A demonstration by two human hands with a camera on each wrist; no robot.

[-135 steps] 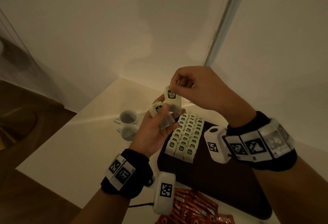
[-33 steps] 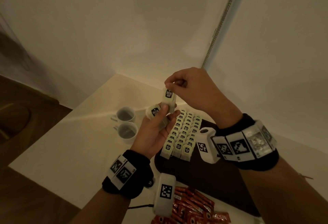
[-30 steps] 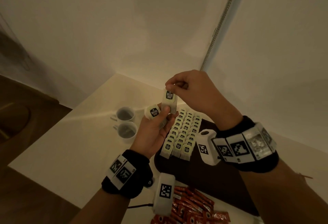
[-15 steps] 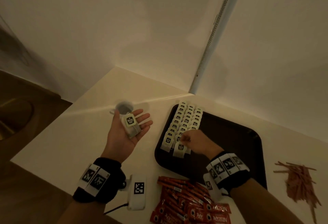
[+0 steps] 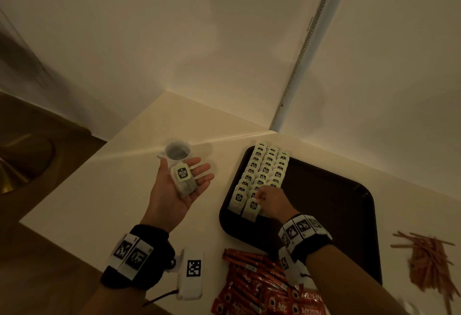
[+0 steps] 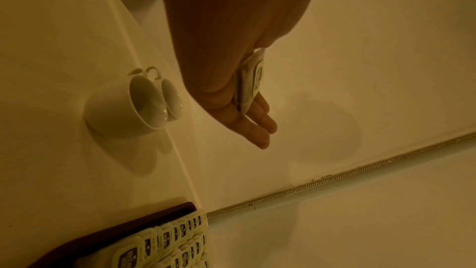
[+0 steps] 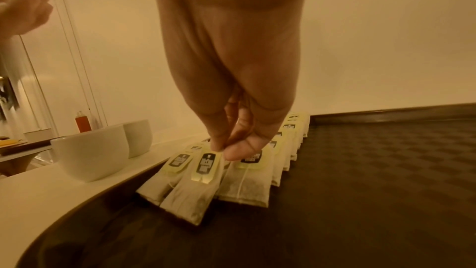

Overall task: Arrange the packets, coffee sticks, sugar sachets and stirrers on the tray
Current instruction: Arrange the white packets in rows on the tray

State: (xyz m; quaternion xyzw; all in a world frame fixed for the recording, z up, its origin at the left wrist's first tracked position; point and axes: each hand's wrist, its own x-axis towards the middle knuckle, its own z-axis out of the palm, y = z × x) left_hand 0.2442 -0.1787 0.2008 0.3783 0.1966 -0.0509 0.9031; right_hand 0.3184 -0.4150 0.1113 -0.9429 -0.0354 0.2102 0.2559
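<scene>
A dark brown tray (image 5: 331,205) holds three rows of tea bag packets (image 5: 268,166), seen too in the left wrist view (image 6: 165,239). At the near end of the middle row, my right hand (image 5: 259,197) pinches the tag of one tea bag (image 5: 251,209). The right wrist view shows thumb and fingers (image 7: 219,142) on that tea bag (image 7: 195,189), which lies on the tray (image 7: 373,180). My left hand (image 5: 174,197) is held palm up left of the tray, fingers straight, with another tea bag (image 5: 184,180) lying on it. That tea bag (image 6: 251,83) shows edge-on.
Two white cups (image 6: 134,101) stand on the pale table beyond my left hand; one cup (image 5: 177,151) shows in the head view. Red coffee sticks (image 5: 259,282) are heaped near the table's front edge. Brown stirrers (image 5: 427,262) lie right of the tray. Walls meet behind the table.
Both hands were raised together with two tea bags. My right hand has come down with one bag to the tray's middle row; my left hand has lowered and opened flat under the other.
</scene>
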